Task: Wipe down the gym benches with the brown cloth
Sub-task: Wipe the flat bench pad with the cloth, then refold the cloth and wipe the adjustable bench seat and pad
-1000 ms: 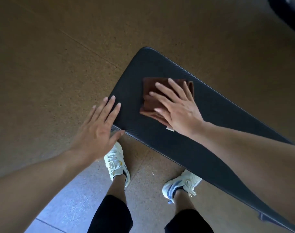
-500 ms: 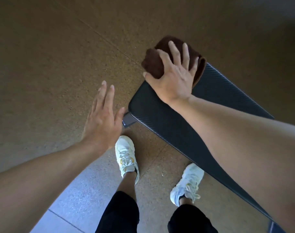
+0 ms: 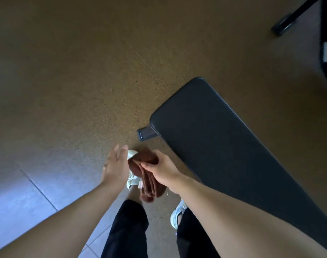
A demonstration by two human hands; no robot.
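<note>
The right hand (image 3: 163, 169) pinches the folded brown cloth (image 3: 149, 180) near its upper end, fingers curled round the fabric, so that the cloth hangs downward in front of the legs, off the bench. The left hand (image 3: 116, 165) is flat, fingers straight, its palm beside or just touching the cloth's left face; contact cannot be confirmed. The two hands are close together with the cloth between them.

The bench (image 3: 224, 146) lies to the right of and beyond the hands. Its long axis runs from the rounded near-left end toward the lower right edge of view. The right hand is the nearer to the pad. A likely next move is a refold or a return to the pad.

The bench's far end is cut off, and its frame shows only as a dark foot (image 3: 147, 134) on the floor (image 3: 65, 81). The shoes are partly hidden.
</note>
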